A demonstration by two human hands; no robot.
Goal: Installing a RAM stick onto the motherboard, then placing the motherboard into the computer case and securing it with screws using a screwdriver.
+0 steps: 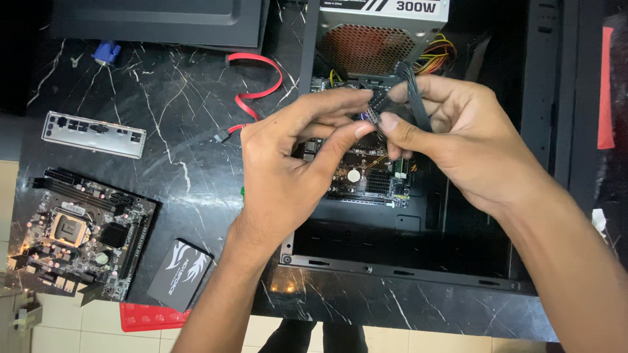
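Note:
Both of my hands meet over an open black computer case [405,268]. My left hand [294,170] and my right hand [458,140] pinch a small black power connector [376,108] between their fingertips. Its black cable [413,91] runs up over my right fingers toward the power supply [376,33] at the top of the case. Below my hands, a motherboard [366,180] sits mounted inside the case, partly hidden by my fingers.
On the black marble table [183,131] lie a second motherboard [75,235] at the left, a flat dark drive [180,274], a silver port shield [95,134], a red data cable [261,82] and a red plastic tray [154,317]. A dark panel [157,19] lies at the top left.

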